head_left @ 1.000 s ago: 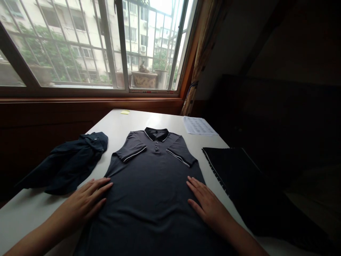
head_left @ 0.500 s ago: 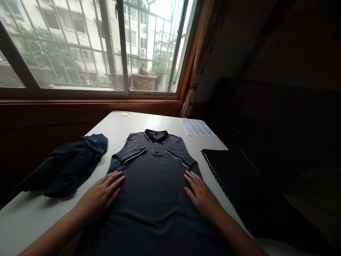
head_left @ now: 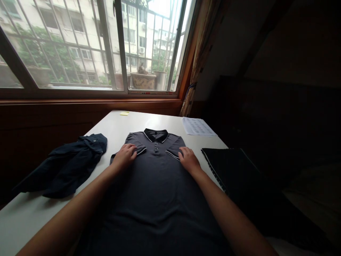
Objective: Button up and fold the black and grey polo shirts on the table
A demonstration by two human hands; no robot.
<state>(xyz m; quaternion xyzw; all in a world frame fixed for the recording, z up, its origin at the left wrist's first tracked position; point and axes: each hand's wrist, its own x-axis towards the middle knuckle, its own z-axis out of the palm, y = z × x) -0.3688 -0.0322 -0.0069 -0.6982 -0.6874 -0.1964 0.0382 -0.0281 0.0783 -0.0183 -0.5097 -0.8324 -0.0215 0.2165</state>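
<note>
A dark grey polo shirt (head_left: 157, 185) lies face up on the white table, its black collar with a white edge line at the far end. Both short sleeves are folded inward over the chest. My left hand (head_left: 124, 155) rests on the left sleeve, fingers stretched out and slightly bent. On the other sleeve lies my right hand (head_left: 189, 159), its fingers also extended over the cloth. Neither hand grips the fabric. The shirt's lower end runs toward me into shadow.
A crumpled dark navy garment (head_left: 69, 163) lies on the left of the white table (head_left: 109, 124). To the right is a flat black cloth (head_left: 234, 170). Printed sheets (head_left: 198, 126) and a yellow sticky note (head_left: 124, 113) lie at the back, below the barred window (head_left: 80, 46).
Both hands have slid away from me, from the shirt's sides at mid-body up onto the folded sleeves. The shirt looks almost unmoved.
</note>
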